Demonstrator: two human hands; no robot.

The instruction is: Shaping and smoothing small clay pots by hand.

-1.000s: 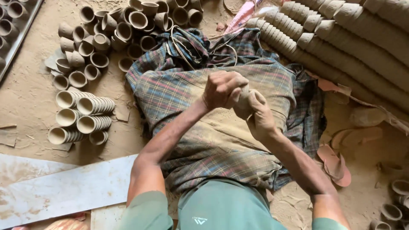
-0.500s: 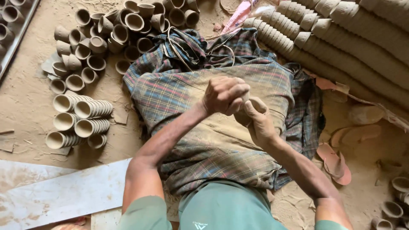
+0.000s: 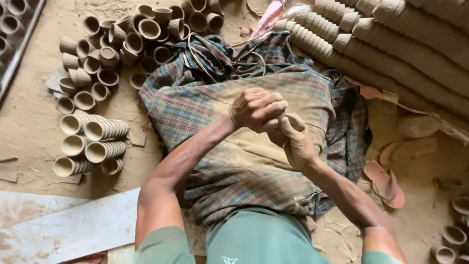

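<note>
The small clay cup (image 3: 288, 128) sits clasped in the right hand (image 3: 299, 146), mouth up-left, where the clenched left hand (image 3: 256, 108) presses onto it over the plaid cloth (image 3: 220, 161).

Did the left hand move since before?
Yes. The left hand slid a little toward the person along the checked cloth, over the clay cup.

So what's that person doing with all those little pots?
A person sits on the ground with a checked cloth over the lap. Both hands are up over it: the right hand cups a small clay cup, and the left hand presses against it. Stacks of cups lie on the sandy floor to the left, with long rows at upper right.
</note>
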